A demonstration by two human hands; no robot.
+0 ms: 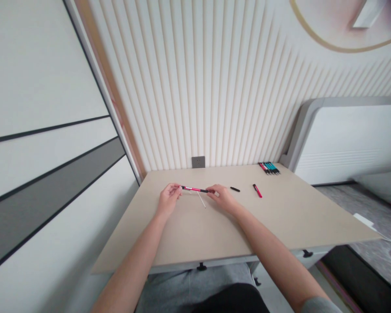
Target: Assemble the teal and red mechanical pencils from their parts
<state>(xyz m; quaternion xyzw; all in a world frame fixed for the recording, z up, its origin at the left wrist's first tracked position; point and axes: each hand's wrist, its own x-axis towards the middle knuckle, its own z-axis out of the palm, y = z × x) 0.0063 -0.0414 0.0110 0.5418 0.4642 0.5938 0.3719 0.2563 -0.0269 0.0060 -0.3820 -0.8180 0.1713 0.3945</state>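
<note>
Fingers of the left hand (170, 198) and right hand (222, 198) pinch the slim red-and-black pen (194, 189) at its ends above the smooth beige desk (189, 230), covering both tips; a thin white stick (201, 199) lies beneath, its far end hard to make out.

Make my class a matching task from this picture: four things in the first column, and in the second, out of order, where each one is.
Things:
1. Red and black pen
2. Thin white stick
3. Row of red and teal pens
4. Dark socket

Places:
A. At the far right corner of the desk
B. On the ribbed wall
C. On the desk, between the forearms
D. Between the left hand and right hand

Right pairs: 1-D, 2-C, 3-A, 4-B
</note>
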